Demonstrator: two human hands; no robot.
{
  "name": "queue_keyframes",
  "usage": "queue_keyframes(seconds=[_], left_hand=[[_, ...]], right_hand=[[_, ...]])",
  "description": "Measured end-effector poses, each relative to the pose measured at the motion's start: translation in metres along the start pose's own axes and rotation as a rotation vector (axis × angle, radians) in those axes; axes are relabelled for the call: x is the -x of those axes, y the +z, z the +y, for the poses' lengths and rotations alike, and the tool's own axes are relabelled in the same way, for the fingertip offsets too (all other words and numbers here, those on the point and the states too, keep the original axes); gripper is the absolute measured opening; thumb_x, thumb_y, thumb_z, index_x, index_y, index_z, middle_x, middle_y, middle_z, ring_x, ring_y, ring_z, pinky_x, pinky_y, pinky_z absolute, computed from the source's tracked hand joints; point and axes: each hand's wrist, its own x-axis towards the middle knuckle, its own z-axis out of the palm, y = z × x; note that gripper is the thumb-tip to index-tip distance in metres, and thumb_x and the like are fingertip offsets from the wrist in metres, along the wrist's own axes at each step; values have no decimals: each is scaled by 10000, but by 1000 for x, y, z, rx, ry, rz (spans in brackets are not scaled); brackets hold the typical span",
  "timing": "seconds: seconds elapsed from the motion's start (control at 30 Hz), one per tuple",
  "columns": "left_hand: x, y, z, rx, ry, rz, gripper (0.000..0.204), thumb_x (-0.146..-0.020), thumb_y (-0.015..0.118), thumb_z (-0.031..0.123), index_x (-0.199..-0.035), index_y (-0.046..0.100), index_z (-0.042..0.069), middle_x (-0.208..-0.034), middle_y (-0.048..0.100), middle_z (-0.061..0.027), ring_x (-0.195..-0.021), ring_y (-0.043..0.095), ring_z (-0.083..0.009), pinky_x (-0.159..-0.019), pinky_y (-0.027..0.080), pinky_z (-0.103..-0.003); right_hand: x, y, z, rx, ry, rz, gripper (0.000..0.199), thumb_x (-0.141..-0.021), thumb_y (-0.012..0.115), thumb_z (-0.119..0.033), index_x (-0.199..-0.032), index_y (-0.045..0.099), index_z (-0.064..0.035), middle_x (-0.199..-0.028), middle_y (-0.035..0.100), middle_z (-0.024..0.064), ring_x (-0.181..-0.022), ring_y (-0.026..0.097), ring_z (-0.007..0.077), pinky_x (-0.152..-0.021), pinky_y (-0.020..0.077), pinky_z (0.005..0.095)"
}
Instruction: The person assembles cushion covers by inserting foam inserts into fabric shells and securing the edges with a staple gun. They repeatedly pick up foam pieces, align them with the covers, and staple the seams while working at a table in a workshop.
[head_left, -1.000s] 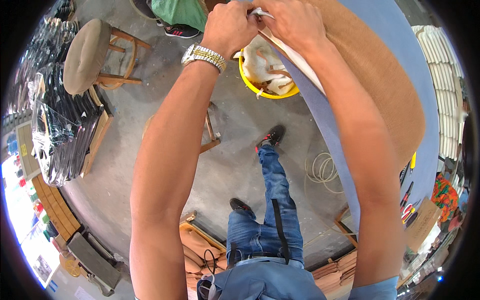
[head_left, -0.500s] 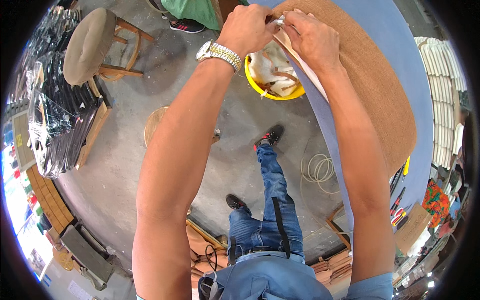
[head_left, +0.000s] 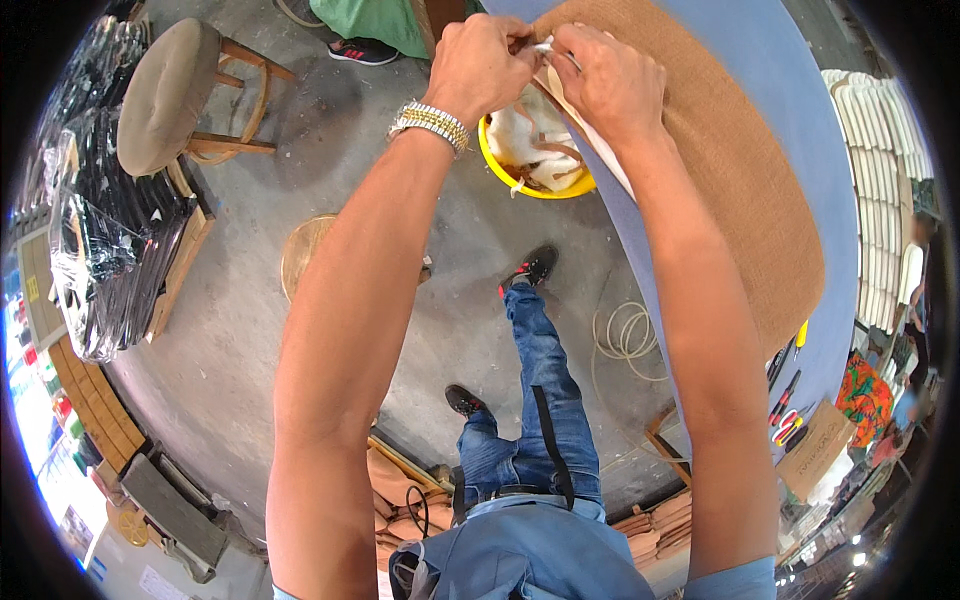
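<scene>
A large brown fabric-covered panel [head_left: 735, 190] with rounded corners lies on the blue-topped table [head_left: 790, 110] at the right. At its far left corner, my left hand [head_left: 483, 65] and my right hand [head_left: 615, 85] come together in a pinch. Between their fingertips shows a small piece of white material [head_left: 544, 47], gripped from both sides; its exact kind is hard to make out. A pale lining [head_left: 597, 145] shows along the panel's near edge, beside my right wrist. My curled fingers partly hide the panel's corner.
Under the table edge stands a yellow tub [head_left: 548, 192] of white and brown scraps. Scissors [head_left: 786, 428] and other hand tools rest on the table's right side. Two stools [head_left: 165, 100] and plastic-wrapped stacks [head_left: 110, 240] are on the left. A coiled hose [head_left: 628, 335] lies on the floor.
Both hands have shifted slightly left in view, and so has the whole scene. The pinch on the white material continues, with the left wrist turned a little.
</scene>
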Motion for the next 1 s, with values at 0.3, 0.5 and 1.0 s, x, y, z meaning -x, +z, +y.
queue_keyframes(seconds=[0.3, 0.5, 1.0], left_hand=[[-4, -11, 7, 179, -221, -158, 441, -852, 810, 171, -1230, 716, -36, -1143, 767, -190, -1057, 753, -261, -951, 584, -357], [2, -10, 10, 218, -334, -178, 484, -836, 806, 102, -1292, 688, -11, -1091, 778, -169, -971, 760, -235, -901, 584, -336], [3, -8, 8, 258, -272, -123, 569, -798, 774, 114, -1351, 656, 48, -1036, 755, -200, -937, 736, -347, -870, 572, -429]], right_hand=[[9, 1, -4, -73, 56, 17, 131, -892, 720, -197, -985, 669, -120, -1109, 749, 118, -1009, 728, 356, -835, 611, 471], [6, 0, -9, -109, 51, 5, 177, -887, 714, -163, -1045, 727, -85, -1103, 764, 147, -1043, 733, 363, -936, 596, 462], [5, -3, -2, -175, 31, -88, 106, -884, 746, -88, -980, 703, -74, -1151, 772, 77, -1176, 704, 303, -1022, 555, 479]])
